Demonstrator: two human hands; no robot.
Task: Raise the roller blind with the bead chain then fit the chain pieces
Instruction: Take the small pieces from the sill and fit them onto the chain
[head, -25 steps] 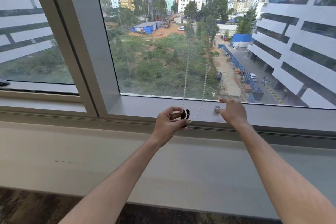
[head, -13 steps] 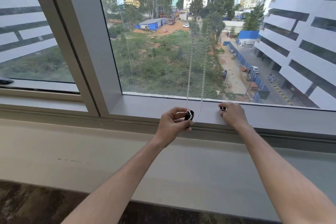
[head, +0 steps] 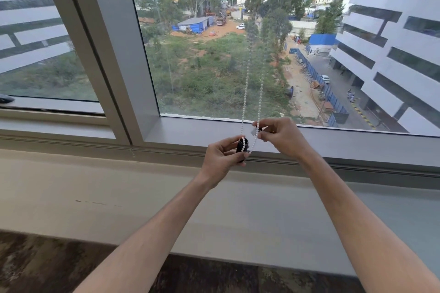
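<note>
A white bead chain (head: pixel 246 83) hangs in a loop in front of the window, both strands running up out of the top of the view. My left hand (head: pixel 222 159) grips a black cylindrical chain piece (head: pixel 242 146) at the bottom of the loop, with beads draped over its top. My right hand (head: pixel 282 134) pinches a small pale chain piece (head: pixel 254 130) against the right strand, just above and to the right of the black piece. The roller blind itself is out of view above.
A grey window frame ledge (head: pixel 195 133) runs behind my hands, with a thick vertical mullion (head: pixel 107 50) to the left. A wide beige sill (head: pixel 119 197) lies below. Dark patterned floor (head: pixel 47 269) shows at the bottom.
My right hand picked the small piece up off the frame ledge and brought it left to the chain's right strand. My left hand kept its grip on the black piece.
</note>
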